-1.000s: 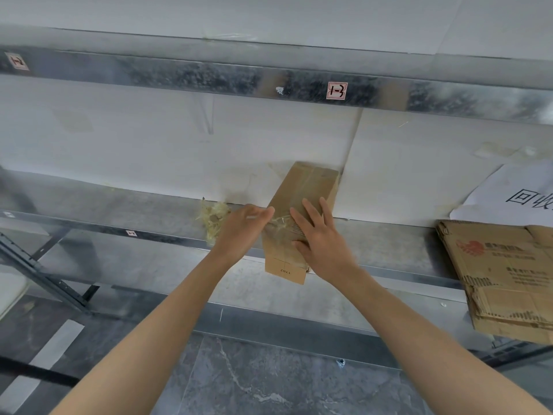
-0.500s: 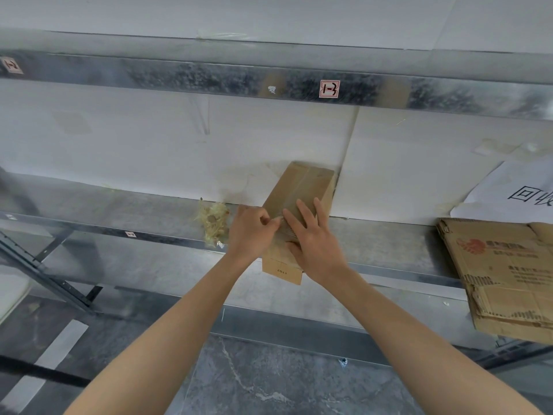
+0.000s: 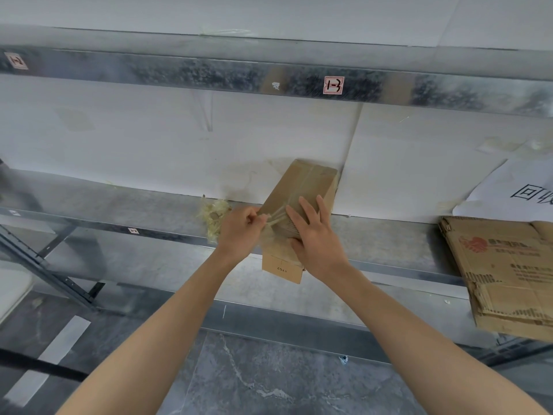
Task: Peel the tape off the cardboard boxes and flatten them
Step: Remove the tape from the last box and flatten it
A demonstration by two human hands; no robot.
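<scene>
A small brown cardboard box (image 3: 302,187) lies on the metal shelf (image 3: 389,241), its near end hanging over the front edge. My right hand (image 3: 314,235) presses flat on top of the box, fingers spread. My left hand (image 3: 242,232) is pinched on a strip of clear tape (image 3: 276,218) stretched off the box's left side. A crumpled wad of peeled tape (image 3: 214,217) lies on the shelf just left of my left hand.
Flattened cardboard boxes (image 3: 508,271) are stacked at the shelf's right end, under a white paper sign (image 3: 514,190) on the wall. An upper shelf beam (image 3: 269,79) runs overhead. A grey stone floor (image 3: 269,378) lies below.
My left hand closed in on the box's left side, pinched the tape, and now pulls it leftward. My right hand stays flat on the box.
</scene>
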